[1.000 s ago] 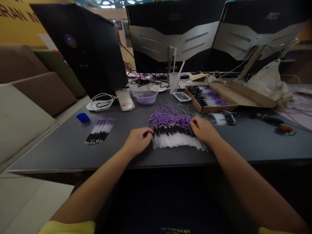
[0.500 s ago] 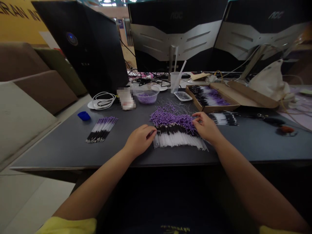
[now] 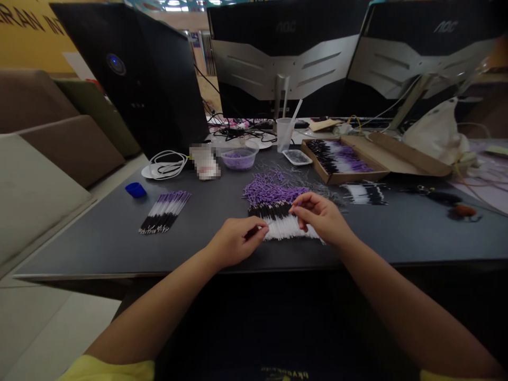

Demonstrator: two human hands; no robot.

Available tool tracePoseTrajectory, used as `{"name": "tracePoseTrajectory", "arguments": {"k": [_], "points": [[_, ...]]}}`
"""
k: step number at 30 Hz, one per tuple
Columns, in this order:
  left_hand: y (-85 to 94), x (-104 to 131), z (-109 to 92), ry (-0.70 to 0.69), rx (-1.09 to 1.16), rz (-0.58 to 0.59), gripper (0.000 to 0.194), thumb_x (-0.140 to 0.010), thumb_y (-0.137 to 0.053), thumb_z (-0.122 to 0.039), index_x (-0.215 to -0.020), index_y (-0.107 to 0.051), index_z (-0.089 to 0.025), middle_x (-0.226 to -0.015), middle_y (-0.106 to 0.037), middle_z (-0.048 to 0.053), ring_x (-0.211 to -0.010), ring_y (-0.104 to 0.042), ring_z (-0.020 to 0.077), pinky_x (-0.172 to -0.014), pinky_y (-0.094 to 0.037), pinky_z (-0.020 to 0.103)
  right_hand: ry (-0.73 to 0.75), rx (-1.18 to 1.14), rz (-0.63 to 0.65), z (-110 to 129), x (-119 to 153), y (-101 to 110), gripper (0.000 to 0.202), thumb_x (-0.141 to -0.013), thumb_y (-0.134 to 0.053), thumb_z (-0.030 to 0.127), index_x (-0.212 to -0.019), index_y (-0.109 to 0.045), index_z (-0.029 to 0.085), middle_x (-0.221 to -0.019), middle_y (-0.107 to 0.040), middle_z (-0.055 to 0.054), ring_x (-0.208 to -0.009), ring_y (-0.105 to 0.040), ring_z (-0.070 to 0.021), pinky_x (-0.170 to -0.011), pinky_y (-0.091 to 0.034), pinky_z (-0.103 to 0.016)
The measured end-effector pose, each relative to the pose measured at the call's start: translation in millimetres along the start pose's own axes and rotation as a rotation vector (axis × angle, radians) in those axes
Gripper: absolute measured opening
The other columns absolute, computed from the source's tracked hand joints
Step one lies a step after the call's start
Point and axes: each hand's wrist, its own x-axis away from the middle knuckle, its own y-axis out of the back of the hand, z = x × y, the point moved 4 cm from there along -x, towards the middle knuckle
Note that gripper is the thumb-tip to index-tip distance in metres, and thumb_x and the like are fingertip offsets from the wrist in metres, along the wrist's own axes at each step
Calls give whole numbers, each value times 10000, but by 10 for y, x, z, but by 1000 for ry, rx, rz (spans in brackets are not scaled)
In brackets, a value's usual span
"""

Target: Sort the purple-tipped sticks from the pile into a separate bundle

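Observation:
My left hand is at the front left of a row of thin black-and-white sticks, its thumb and forefinger pinched on a thin stick, of which little shows. My right hand hovers over the right part of the row, fingertips closed on what looks like a small purple tube. Behind the row lies a loose heap of small purple tubes. A separate bundle of purple, white and black sticks rests to the left.
An open cardboard box of similar sticks stands at the back right, near a white tray and a plastic cup. A clear bowl, a blue cap and a coiled white cable are farther left. Monitors line the back.
My right hand has moved left and nearer from the purple heap to the row of sticks. My left hand has shifted slightly right and nearer, so the hands are closer together.

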Motion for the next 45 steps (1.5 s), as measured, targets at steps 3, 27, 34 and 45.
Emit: {"name": "tracePoseTrajectory", "arguments": {"k": [3,27,34,45], "points": [[-64,6,19,24,-46,56,231,-916,-477,-341,-919,-657,-196,-743,-678,-1,-616,-578,99,-629,-409,213,-6,-95,109,-40,65,-177,207,-763,-714,310,-806,-553,186,-821,-683,-22,-542,-609,-97,-477,-501,-231],[-136,69,20,-171,-277,-18,253,-943,-433,-325,-921,-651,-198,-669,-661,9,-593,-598,117,-585,-380,236,11,-230,291,-65,161,-290,220,-859,-635,346,-873,-461,210,-982,-731,-73,-502,-658,-120,-464,-527,-251],[-139,65,11,-193,-274,-10,246,-946,-427,-306,-925,-645,-196,-664,-661,8,-581,-596,113,-577,-380,237,48,-215,302,-55,164,-300,179,-864,-632,303,-867,-484,202,-959,-728,-69,-509,-659,-120,-474,-532,-259],[-117,62,-41,-317,-249,-108,175,-928,-478,-257,-932,-636,-181,-691,-689,-1,-565,-611,109,-549,-396,221,101,-132,230,-27,166,-300,177,-844,-650,298,-866,-514,187,-862,-732,-52,-485,-643,-106,-491,-505,-239]]}}
